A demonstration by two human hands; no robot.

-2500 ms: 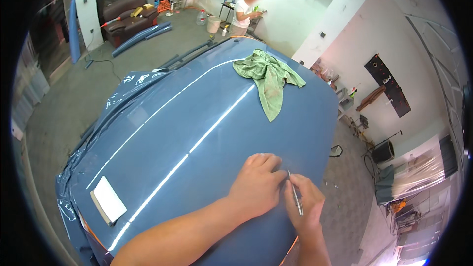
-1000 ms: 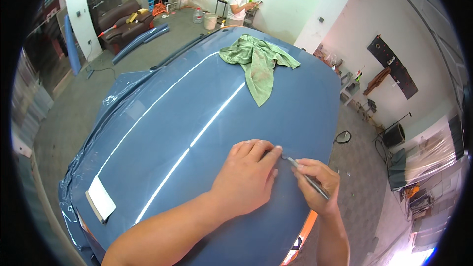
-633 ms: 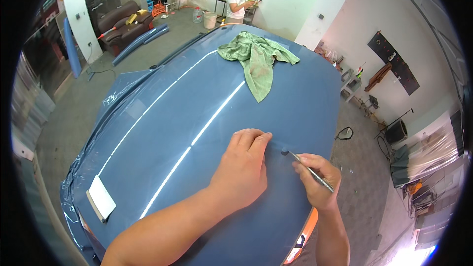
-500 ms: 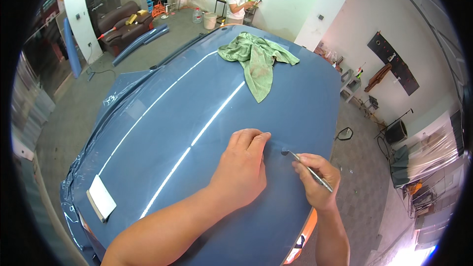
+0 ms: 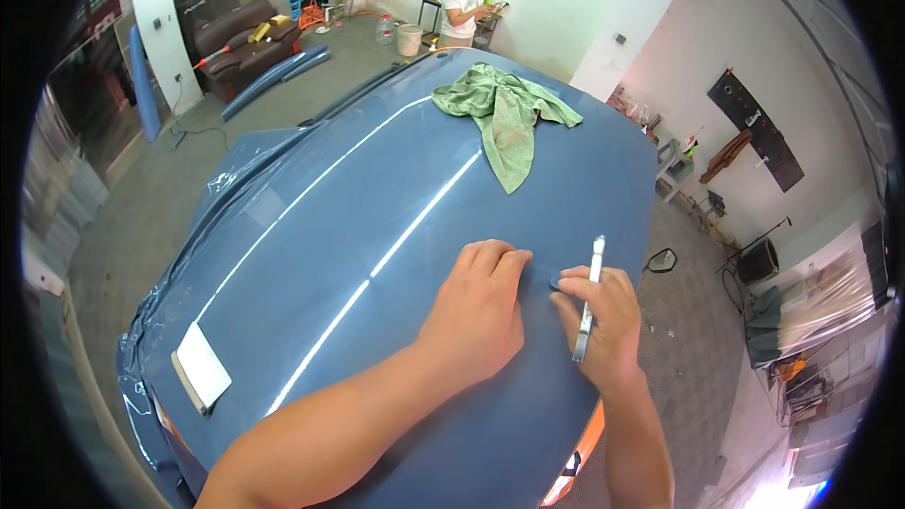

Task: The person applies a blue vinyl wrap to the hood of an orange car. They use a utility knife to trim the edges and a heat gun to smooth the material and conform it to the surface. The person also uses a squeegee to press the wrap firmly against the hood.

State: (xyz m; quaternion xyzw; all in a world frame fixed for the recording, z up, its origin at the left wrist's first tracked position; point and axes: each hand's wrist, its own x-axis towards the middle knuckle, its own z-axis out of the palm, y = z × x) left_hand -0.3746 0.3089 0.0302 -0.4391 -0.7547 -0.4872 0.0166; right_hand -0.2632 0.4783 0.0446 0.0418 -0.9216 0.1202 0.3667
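Note:
A blue car hood spreads out below me. On it, toward the front, my left hand rests with its fingers pinched together; whatever is between them is hidden or too small to make out. To its right, my right hand has a slim silver knife tucked across its fingers, one end up; no blade can be made out. That hand's thumb and forefinger come together at a small dark round spot on the hood. A crumpled green cloth lies farther up the hood.
A white card-like squeegee lies at the hood's left. Loose blue film bunches along that side. At the back, a person in white stands near a bucket. A brown sofa and film rolls are back left.
My right hand has swung the knife from pointing at the dark spot to nearly upright across the fingers, and its fingertips have moved to the spot. My left hand keeps its place on the hood.

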